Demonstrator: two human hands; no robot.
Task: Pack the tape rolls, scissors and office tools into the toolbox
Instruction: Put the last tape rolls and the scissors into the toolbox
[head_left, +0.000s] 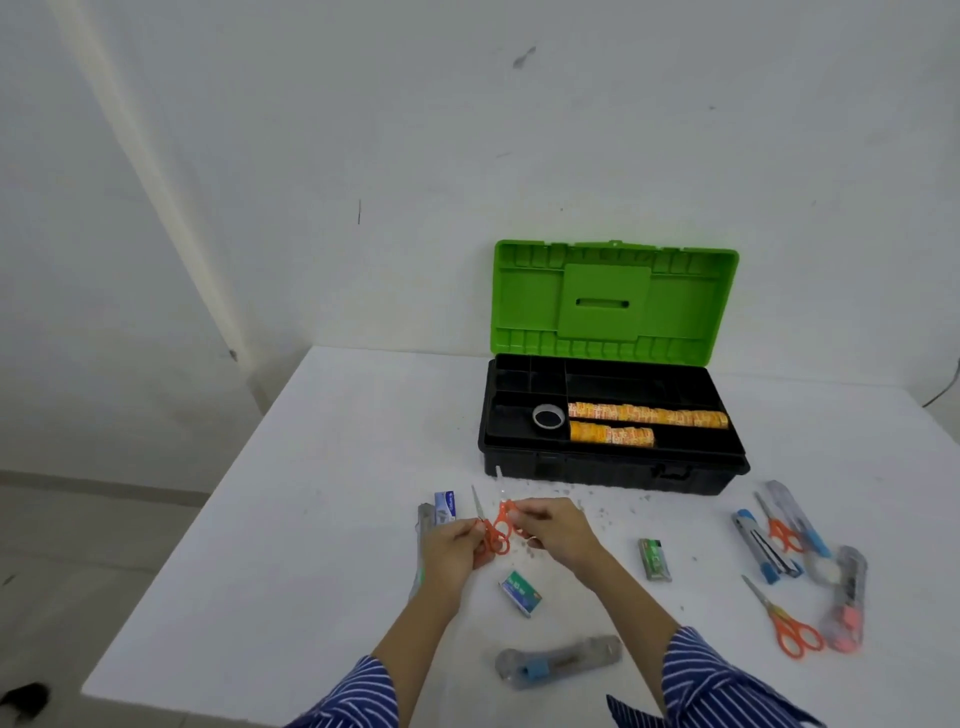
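Observation:
The black toolbox (613, 470) stands open at the back of the white table, its green lid (613, 301) upright. In its tray lie rows of orange tape rolls (649, 415) and one grey tape roll (548, 417). In front of the box my left hand (449, 551) grips a pair of orange-handled scissors (492, 540), blades pointing away. My right hand (553, 525) holds a second orange pair (503, 512) right beside it. Two more orange scissors (787, 626) (779, 530) lie at the right.
Around my hands lie a blue staple box (445, 506), a green staple box (521, 592), a green packet (654, 558) and a clear utility knife (558, 661). At the right sit a blue stapler (753, 543), pens (797, 519) and a clear pouch (849, 597). The table's left edge (197, 519) drops to the floor.

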